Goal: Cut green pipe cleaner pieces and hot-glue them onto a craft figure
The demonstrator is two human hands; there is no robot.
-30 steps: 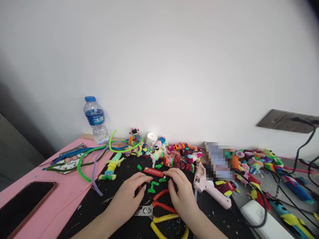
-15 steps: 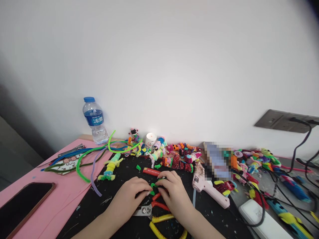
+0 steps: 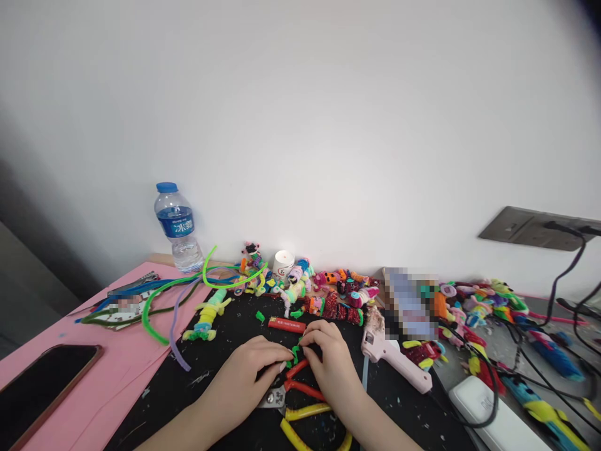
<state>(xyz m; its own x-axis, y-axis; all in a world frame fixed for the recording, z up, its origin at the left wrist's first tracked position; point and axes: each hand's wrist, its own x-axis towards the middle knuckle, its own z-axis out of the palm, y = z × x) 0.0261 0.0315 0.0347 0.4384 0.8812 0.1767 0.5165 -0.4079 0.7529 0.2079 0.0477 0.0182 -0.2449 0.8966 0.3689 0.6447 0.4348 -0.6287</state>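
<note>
A small, bent piece of green pipe cleaner [image 3: 294,356] lies between my hands over the black mat [image 3: 188,401]. My left hand [image 3: 251,374] pinches its left end between thumb and index finger. With closed fingertips my right hand [image 3: 327,358] is at its upper right end, and the fingers partly cover it. Right below my hands are pliers with red grips [image 3: 305,389], and another tool with yellow handles [image 3: 307,411]. Just beyond my fingertips rests a red lighter-like bar [image 3: 286,324] with printed digits. Two green scraps lie near it, one being a green scrap [image 3: 260,316].
A pink glue gun [image 3: 397,363] lies right of my hands, its cord running to a white power bank-like block [image 3: 493,413]. Several pipe cleaner figures [image 3: 342,307] line the wall. At left are a water bottle [image 3: 177,228], loose pipe cleaners [image 3: 154,313] and a phone [image 3: 47,391].
My right fingertips have shifted slightly up and away from my left ones, so more of the green piece shows between them. The rest stays put.
</note>
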